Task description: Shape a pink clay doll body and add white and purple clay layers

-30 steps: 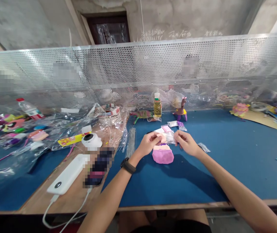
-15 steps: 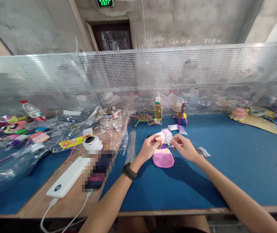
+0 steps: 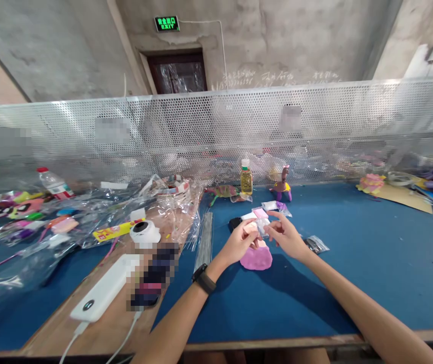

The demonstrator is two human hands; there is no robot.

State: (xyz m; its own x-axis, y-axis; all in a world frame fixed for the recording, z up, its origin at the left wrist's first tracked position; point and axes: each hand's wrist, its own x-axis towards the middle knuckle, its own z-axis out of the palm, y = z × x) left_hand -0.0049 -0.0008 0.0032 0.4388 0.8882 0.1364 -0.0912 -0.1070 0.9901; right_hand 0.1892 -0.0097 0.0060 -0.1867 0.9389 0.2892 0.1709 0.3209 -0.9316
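My left hand (image 3: 240, 239), with a dark watch on its wrist, has its fingers closed on a pale peach lump (image 3: 250, 227). Beside it, my right hand (image 3: 282, 233) pinches the edge of a small clear bag (image 3: 262, 225) between thumb and fingers. Flat on the blue mat below the hands lies a purple-pink piece (image 3: 256, 259), its upper part partly hidden by my left hand. Small packets, one pink (image 3: 259, 214) and one white and purple (image 3: 275, 207), lie just beyond the hands.
A bundle of thin wires (image 3: 204, 240) lies left of my hands. Farther left are a white power bank (image 3: 106, 288), a phone and a white camera (image 3: 145, 233). Behind stand an oil bottle (image 3: 246, 180) and a clay figure (image 3: 283, 186). A black packet (image 3: 316, 244) lies right.
The view has tilted up slightly. My left hand has come lower over the purple-pink piece, and the clear bag now shows between both hands.
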